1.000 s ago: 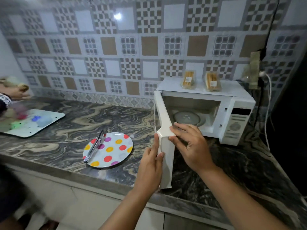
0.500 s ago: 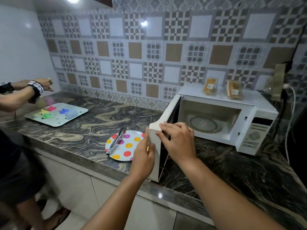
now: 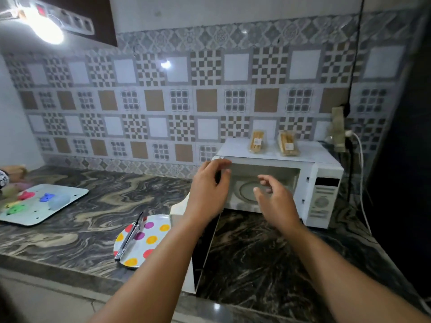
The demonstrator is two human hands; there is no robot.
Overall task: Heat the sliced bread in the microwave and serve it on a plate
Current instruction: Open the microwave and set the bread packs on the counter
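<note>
1. The white microwave (image 3: 303, 183) is seen at the far right of the counter, its door (image 3: 186, 241) swung open toward the near edge.
2. The spotted plate (image 3: 149, 241), left of the door, carries tongs (image 3: 130, 236).
3. Two wrapped bread packs (image 3: 257, 141) are set on the microwave's top.
4. The left hand (image 3: 210, 194) and right hand (image 3: 275, 201) are raised before the cavity, fingers loosely spread, nothing held.

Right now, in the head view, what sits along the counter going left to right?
White tray with coloured shapes → polka-dot plate with tongs lying across it → open microwave door → microwave with two wrapped bread packs on top, left pack, then right pack.
</note>
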